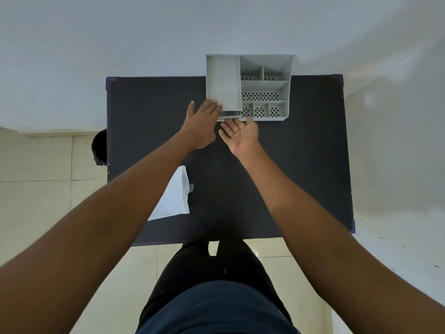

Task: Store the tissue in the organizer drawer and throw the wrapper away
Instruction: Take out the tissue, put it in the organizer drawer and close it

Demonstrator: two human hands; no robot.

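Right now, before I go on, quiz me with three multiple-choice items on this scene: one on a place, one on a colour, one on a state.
1. Where does the white tissue pack lie?
A. Inside the organizer
B. On the table's near-left part
C. On the floor

2. What colour is the organizer?
A. Light grey
B. Red
C. Black

3. How is the right hand held?
A. Closed in a fist
B. Gripping the tissue pack
C. Open, palm up, fingers at the drawer front

Answers:
1 B, the pack rests on the dark table, partly under the left forearm.
2 A, all of its walls and compartments look pale grey.
3 C, the palm faces up, empty; the left hand lies flat at the organizer's near-left corner.
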